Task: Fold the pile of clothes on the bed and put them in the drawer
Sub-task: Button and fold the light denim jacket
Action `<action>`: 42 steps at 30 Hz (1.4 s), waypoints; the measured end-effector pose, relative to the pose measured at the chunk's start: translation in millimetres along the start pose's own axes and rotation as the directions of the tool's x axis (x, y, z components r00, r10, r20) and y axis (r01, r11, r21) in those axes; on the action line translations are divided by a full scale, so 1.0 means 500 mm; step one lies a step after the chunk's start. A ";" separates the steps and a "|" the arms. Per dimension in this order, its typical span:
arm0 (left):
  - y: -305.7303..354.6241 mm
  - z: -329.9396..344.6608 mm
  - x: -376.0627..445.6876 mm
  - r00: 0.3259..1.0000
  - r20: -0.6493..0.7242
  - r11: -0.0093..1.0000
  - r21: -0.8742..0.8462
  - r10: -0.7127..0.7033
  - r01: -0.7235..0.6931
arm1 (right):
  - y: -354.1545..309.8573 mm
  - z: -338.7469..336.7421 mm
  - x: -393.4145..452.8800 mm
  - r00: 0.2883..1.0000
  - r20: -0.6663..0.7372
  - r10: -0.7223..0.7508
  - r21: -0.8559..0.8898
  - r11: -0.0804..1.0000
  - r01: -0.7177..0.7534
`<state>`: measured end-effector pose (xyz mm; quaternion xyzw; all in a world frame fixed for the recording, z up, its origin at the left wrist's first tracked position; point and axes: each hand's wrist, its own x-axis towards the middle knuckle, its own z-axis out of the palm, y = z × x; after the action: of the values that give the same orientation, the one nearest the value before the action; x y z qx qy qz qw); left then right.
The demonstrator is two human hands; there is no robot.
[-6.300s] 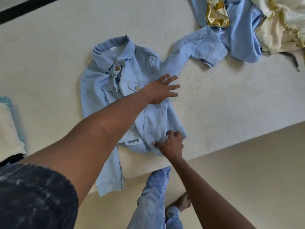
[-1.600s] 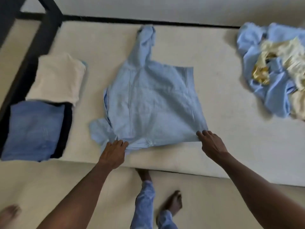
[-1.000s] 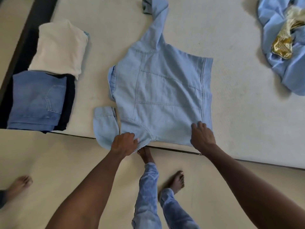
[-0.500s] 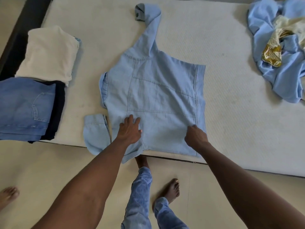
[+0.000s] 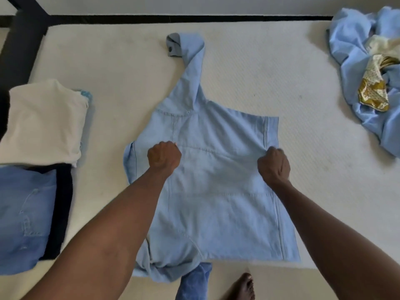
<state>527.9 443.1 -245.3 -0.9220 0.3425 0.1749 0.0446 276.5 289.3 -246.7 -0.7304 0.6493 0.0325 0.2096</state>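
A light blue denim jacket (image 5: 216, 191) lay back-side up in the middle of the white mattress (image 5: 303, 165), its near hem reaching the near edge of the bed and a bunched part spilling slightly over it at the near left. One sleeve (image 5: 190, 68) stretched away toward the far side, ending in a cuff (image 5: 174, 45) with a dark button. The collar edge showed along the jacket's left side.

The left hand (image 5: 164, 158) was curled into a fist on the left part of the jacket's back, near a vertical seam, with the fingers tucked under so that whether they pinched cloth could not be told for certain; the fabric puckered just beside the knuckles. The right hand (image 5: 273, 165) was likewise curled at the jacket's right edge, just beside the waistband seam, and the cloth rose to it there, so it appeared to grip the edge.

On the left of the bed sat folded clothes: a cream garment (image 5: 43, 122) farther back, and nearer, folded blue jeans (image 5: 23, 215) lying over something black (image 5: 60, 208). At the far right lay a crumpled pile (image 5: 365, 83) of light blue cloth with a gold patterned piece (image 5: 372, 92) and some cream fabric in it, well apart from the jacket.

A black bed frame (image 5: 173, 18) ran along the far edge and the far left corner. Near the bottom, on the pale floor (image 5: 270, 284), a bare foot (image 5: 242, 286) and a blue trouser leg (image 5: 194, 282) were visible.
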 end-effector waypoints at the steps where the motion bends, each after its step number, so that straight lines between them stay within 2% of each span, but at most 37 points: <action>1: 0.000 -0.018 0.040 1.000 -0.008 0.999 -0.028 0.025 -0.026 | -0.019 0.002 0.030 0.997 -0.043 -0.059 -0.010 0.998 0.058; 4: 0.000 -0.037 0.140 0.990 -0.085 0.987 -0.112 0.110 -0.119 | -0.048 -0.008 0.117 0.972 -0.063 -0.224 -0.060 0.974 0.221; 7: 0.022 -0.043 0.231 0.984 -0.135 0.958 -0.248 0.116 -0.147 | -0.060 -0.016 0.209 0.975 0.033 -0.218 -0.144 0.965 0.220; 10: 0.045 -0.044 0.308 0.998 -0.067 0.927 -0.374 -0.007 -0.019 | -0.058 -0.015 0.272 0.967 0.144 -0.210 -0.249 0.938 0.241; 12: 0.048 -0.043 0.343 0.998 -0.028 0.929 -0.367 -0.052 0.039 | -0.056 -0.023 0.291 0.971 0.095 -0.218 -0.230 0.945 0.235; 13: 0.047 -0.042 0.351 0.998 -0.029 0.936 -0.348 -0.057 0.043 | -0.050 -0.031 0.294 0.985 0.066 -0.159 -0.194 0.966 0.169; 15: 0.042 -0.043 0.364 0.992 -0.020 0.927 -0.359 -0.128 0.112 | -0.049 -0.044 0.303 0.995 0.019 0.095 -0.130 0.987 -0.092; 17: 0.033 -0.045 0.369 0.949 0.050 0.828 -0.476 -0.310 0.296 | -0.065 -0.044 0.304 0.959 -0.046 0.279 -0.183 0.941 -0.283; 18: 0.025 -0.045 0.369 0.913 0.082 0.763 -0.522 -0.400 0.381 | -0.085 -0.037 0.302 0.963 -0.104 0.247 -0.243 0.933 -0.266; 19: 0.020 -0.046 0.372 0.884 0.101 0.713 -0.554 -0.456 0.431 | -0.114 -0.029 0.303 0.981 -0.143 0.128 -0.297 0.940 -0.166; 20: 0.020 -0.048 0.373 0.881 0.094 0.707 -0.560 -0.463 0.431 | -0.148 -0.017 0.298 0.991 -0.128 -0.037 -0.321 0.947 -0.006; 22: 0.036 -0.060 0.384 0.925 0.006 0.736 -0.603 -0.380 0.306 | -0.230 0.002 0.298 0.940 -0.023 -0.341 -0.226 0.917 0.327; 23: 0.053 -0.070 0.393 0.949 -0.048 0.731 -0.651 -0.312 0.207 | -0.270 0.015 0.298 0.904 0.004 -0.426 -0.154 0.893 0.422; 24: 0.074 -0.085 0.408 0.969 -0.096 0.720 -0.686 -0.228 0.102 | -0.312 0.028 0.304 0.892 0.022 -0.452 -0.102 0.886 0.452; 25: 0.098 -0.101 0.422 0.980 -0.143 0.713 -0.701 -0.140 -0.001 | -0.343 0.040 0.310 0.911 0.038 -0.410 -0.067 0.909 0.412; 27: 0.143 -0.130 0.457 0.968 -0.252 0.714 -0.676 0.008 -0.182 | -0.383 0.057 0.337 0.973 0.090 -0.214 -0.044 0.975 0.219; 29: 0.182 -0.150 0.497 0.941 -0.309 0.745 -0.594 0.136 -0.303 | -0.397 0.062 0.373 0.983 0.172 -0.060 -0.066 0.995 0.072; 30: 0.201 -0.156 0.515 0.934 -0.305 0.771 -0.544 0.186 -0.331 | -0.398 0.059 0.387 0.977 0.209 -0.035 -0.090 0.994 0.055; 33: 0.254 -0.160 0.573 0.946 -0.232 0.861 -0.406 0.227 -0.306 | -0.409 0.055 0.429 0.956 0.288 -0.056 -0.148 0.984 0.103; 36: 0.285 -0.149 0.626 0.990 -0.102 0.943 -0.309 0.095 -0.122 | -0.426 0.063 0.468 0.933 0.356 -0.055 -0.172 0.977 0.123; 38: 0.296 -0.149 0.650 0.997 -0.072 0.968 -0.247 0.033 -0.050 | -0.433 0.069 0.484 0.923 0.384 -0.030 -0.186 0.976 0.110; 39: 0.305 -0.158 0.666 0.998 -0.056 0.958 -0.285 -0.002 -0.014 | -0.435 0.069 0.495 0.916 0.400 -0.024 -0.198 0.974 0.112; 40: 0.312 -0.172 0.676 0.998 -0.028 0.912 -0.408 -0.048 0.032 | -0.434 0.067 0.498 0.909 0.416 -0.023 -0.202 0.972 0.117; 41: 0.316 -0.192 0.689 0.996 0.034 0.793 -0.602 -0.088 0.091 | -0.435 0.062 0.503 0.903 0.429 -0.029 -0.202 0.971 0.127; 42: 0.312 -0.216 0.696 0.989 0.114 0.565 -0.812 -0.098 0.150 | -0.434 0.057 0.504 0.898 0.438 -0.037 -0.203 0.969 0.139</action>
<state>703.5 87.9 -261.5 -0.8548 0.1562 0.3350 -0.3642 530.8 78.6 -295.9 -0.7529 0.5449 0.2582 0.2638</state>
